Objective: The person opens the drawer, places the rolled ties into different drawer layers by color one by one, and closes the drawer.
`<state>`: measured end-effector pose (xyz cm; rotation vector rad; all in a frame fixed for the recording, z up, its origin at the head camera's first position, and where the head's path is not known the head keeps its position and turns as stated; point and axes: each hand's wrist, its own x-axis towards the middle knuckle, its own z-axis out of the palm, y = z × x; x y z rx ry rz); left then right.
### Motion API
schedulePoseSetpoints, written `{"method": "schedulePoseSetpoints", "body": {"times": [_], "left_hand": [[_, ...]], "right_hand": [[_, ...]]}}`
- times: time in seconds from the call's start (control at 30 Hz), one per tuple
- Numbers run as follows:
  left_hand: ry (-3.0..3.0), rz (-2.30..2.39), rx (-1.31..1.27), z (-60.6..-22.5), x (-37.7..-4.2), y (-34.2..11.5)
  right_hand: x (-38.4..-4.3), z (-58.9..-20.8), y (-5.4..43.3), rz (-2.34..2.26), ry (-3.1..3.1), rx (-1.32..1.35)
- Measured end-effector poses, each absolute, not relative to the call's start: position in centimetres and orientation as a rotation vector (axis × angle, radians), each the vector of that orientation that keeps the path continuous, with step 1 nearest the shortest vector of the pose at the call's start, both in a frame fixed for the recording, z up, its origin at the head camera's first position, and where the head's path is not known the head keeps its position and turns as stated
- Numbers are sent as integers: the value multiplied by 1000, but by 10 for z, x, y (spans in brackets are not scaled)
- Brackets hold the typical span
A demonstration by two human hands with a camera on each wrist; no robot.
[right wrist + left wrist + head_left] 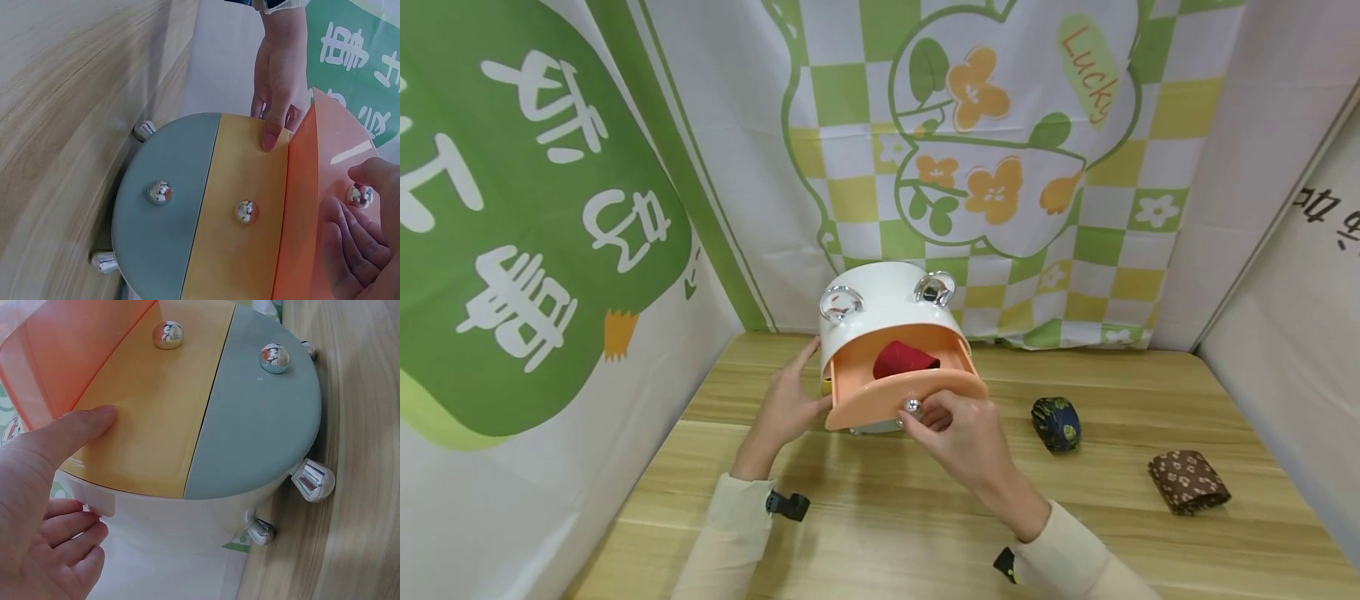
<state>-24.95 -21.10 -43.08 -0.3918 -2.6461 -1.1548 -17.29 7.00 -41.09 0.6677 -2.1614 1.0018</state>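
A small white cabinet (pixel 887 287) has three rounded drawers. Its peach-orange top drawer (pixel 857 400) is pulled out, and a folded red cloth (pixel 904 359) lies inside. My right hand (pixel 964 435) pinches the silver knob (pixel 359 196) of that drawer between thumb and fingers. At the cabinet's left side is my left hand (pixel 784 404), fingers along the side wall, thumb pressed on the yellow middle drawer (pixel 150 419). Below it, the grey-blue bottom drawer (pixel 256 425) is closed, like the yellow one.
To the right on the wooden table (pixel 880 517) lie a folded dark blue patterned cloth (pixel 1056 423) and a folded brown flowered cloth (pixel 1189 482). Two chrome rings (pixel 842 303) stick up from the cabinet top. A printed curtain (pixel 865 150) hangs behind.
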Motion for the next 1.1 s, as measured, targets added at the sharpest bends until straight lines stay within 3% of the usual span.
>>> {"method": "schedulePoseSetpoints", "body": {"times": [1.1], "left_hand": [[-2612, -1148, -433, -434, -250, -214]], "right_hand": [[-192, -399, 60, 987, -2120, 636]]}}
